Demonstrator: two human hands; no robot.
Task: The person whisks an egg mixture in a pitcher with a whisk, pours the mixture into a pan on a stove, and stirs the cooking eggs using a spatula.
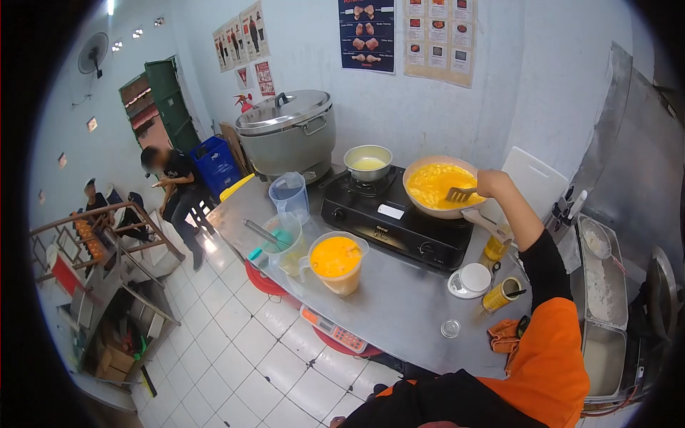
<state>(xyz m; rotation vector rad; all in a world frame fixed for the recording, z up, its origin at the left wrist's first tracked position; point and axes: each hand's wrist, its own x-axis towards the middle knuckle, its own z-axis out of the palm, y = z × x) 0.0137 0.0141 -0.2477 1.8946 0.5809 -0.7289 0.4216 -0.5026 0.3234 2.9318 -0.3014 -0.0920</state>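
My right hand (pixel 492 183) is closed around the handle of a slotted spatula (pixel 460 194), whose blade dips into a light-coloured frying pan (pixel 437 212). Yellow egg (pixel 441 178) fills the pan, partly set in pale lumps. The pan sits on the right burner of a black two-burner gas stove (pixel 389 227), its handle pointing toward my side. On the left burner stands a small pot (pixel 368 163) with yellowish liquid. A sliver of what looks like my left hand (pixel 337 421) shows at the bottom edge, fingers hidden.
A jug of orange-yellow beaten egg (pixel 337 258), another jug (pixel 284 246) with a whisk and a clear jug (pixel 290 197) stand left of the stove. A white scale (pixel 471 280) and a yellow can (pixel 502 293) are at right. Behind rises a large rice cooker (pixel 287 135); a person (pixel 178 171) sits farther left.
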